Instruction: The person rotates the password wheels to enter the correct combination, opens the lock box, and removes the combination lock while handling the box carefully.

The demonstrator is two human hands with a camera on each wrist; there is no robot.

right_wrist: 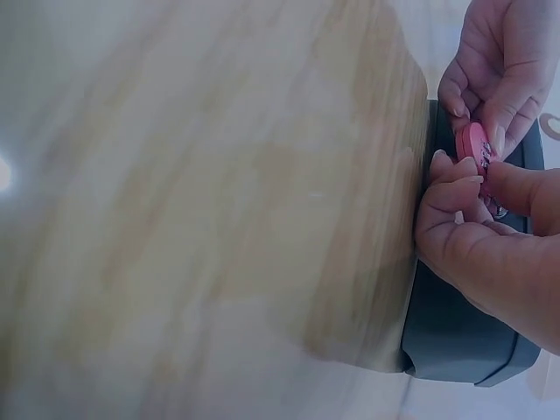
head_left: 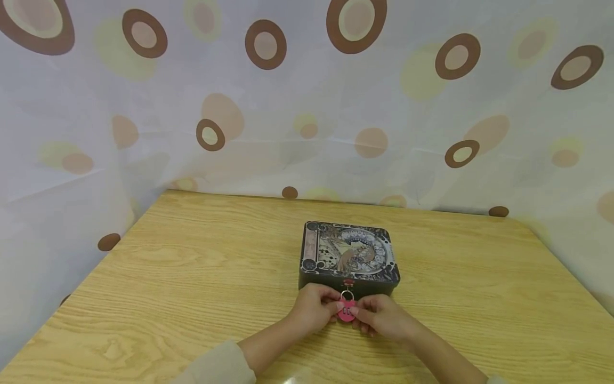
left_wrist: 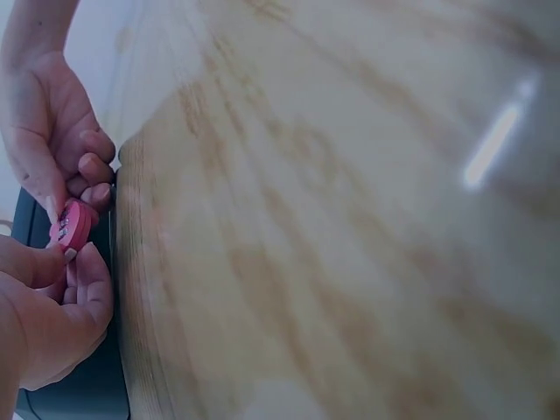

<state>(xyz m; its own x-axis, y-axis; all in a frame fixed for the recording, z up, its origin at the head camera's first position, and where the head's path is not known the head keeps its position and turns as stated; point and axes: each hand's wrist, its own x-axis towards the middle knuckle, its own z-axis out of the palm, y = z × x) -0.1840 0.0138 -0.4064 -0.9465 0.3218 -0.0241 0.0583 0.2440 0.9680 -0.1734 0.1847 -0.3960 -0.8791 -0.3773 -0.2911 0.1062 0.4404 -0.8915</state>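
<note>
In the head view, we see a dark box with a picture lid point(head_left: 346, 250) on the desk point(head_left: 201, 277). Just in front of the box is a pink number padlock point(head_left: 346, 314). The left hand point(head_left: 310, 309) and right hand point(head_left: 386, 319) both pinch it, one from each side, with bent fingers. Its silver loop point(head_left: 342, 294) sits just below the red latch point(head_left: 348, 282) on the box's front, but we can't tell if it goes through. If it is hooked on, we think a hard tug could drag or tip the box. If it isn't, slippery fingers could drop the padlock in front of the box. Its number wheels look tiny, so a thumb might turn the wrong one. We see wide wood on both sides of the box, with the far edge well behind it, by the spotted cloth point(head_left: 297, 106).

In the left wrist view, the padlock is between both hands, close in front of the box. The fingers are so near each other that they might bump or hide the wheels. More desk spreads out in front of the box.

In the right wrist view, the fingers curl close by the box's front. There's little room there, so knuckles could knock the box.
</note>
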